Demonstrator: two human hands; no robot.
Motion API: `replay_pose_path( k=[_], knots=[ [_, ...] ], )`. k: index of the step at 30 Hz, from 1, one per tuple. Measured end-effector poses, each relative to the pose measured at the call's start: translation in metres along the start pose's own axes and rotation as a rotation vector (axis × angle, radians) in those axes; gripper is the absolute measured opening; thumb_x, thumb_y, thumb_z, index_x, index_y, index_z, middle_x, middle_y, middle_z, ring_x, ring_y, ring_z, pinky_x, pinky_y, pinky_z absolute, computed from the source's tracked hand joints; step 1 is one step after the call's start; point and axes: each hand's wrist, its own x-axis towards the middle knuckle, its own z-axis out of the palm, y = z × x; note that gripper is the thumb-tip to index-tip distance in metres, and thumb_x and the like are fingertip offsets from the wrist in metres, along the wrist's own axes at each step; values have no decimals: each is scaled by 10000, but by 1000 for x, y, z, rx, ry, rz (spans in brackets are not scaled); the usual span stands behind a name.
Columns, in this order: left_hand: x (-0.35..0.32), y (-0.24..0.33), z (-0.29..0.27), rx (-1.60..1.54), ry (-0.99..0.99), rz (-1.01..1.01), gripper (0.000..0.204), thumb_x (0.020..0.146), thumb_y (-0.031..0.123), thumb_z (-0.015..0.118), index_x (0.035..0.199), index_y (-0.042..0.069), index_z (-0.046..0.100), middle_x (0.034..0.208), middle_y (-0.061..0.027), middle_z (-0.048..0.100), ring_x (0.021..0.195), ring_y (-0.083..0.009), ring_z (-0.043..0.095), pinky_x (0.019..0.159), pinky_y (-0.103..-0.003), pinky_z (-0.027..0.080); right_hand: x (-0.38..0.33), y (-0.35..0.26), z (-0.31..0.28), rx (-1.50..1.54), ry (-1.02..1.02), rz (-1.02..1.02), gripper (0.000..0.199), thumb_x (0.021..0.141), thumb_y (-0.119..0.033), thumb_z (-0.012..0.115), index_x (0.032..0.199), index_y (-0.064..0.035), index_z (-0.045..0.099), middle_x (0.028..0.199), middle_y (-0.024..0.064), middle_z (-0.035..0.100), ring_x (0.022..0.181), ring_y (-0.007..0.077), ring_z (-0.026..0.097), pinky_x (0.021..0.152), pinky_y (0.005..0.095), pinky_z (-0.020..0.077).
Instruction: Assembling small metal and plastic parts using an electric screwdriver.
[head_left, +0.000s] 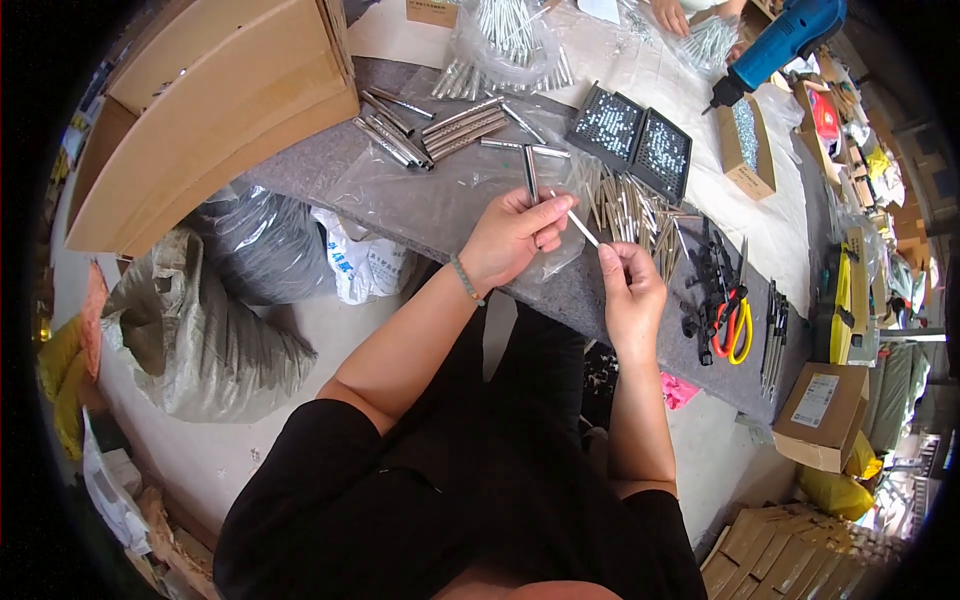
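The person wears a black short-sleeved top, the sleeves ending well above the elbows, and black trousers. Both forearms are bare. A thin green beaded bracelet (466, 281) circles the wrist just behind the left hand (512, 238); the right hand (630, 290) and its fingers carry nothing.

One head-worn fisheye view looks steeply down from close above the hands (570, 260), facing the grey table (420, 200) ahead
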Motion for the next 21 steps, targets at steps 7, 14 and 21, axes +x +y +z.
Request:
replay_pose_path(
  k=[7, 14, 21],
  knots=[
    [2, 1, -1, 6, -32, -10, 125, 907, 76, 566, 988, 5, 631, 697, 6, 518, 567, -58, 418, 536, -224, 337, 1, -1, -3, -16, 71, -236, 142, 846, -149, 673, 909, -23, 686, 730, 61, 602, 641, 92, 529, 598, 236, 432],
    [2, 0, -2, 12, -27, -6, 147, 906, 83, 571, 1011, -5, 625, 702, 1, 522, 566, -58, 416, 535, -222, 336, 4, 4, 2, 136, 71, -48, 152, 834, -154, 692, 928, -35, 703, 704, 35, 588, 616, 88, 520, 582, 225, 430],
    [2, 1, -1, 18, -12, -5, 138, 906, 81, 572, 1006, 0, 620, 723, -4, 530, 568, -57, 415, 542, -219, 341, 3, -6, -2, -128, 65, -239, 163, 821, -191, 702, 921, -62, 710, 691, 47, 608, 587, 122, 548, 576, 235, 443]
  ],
)
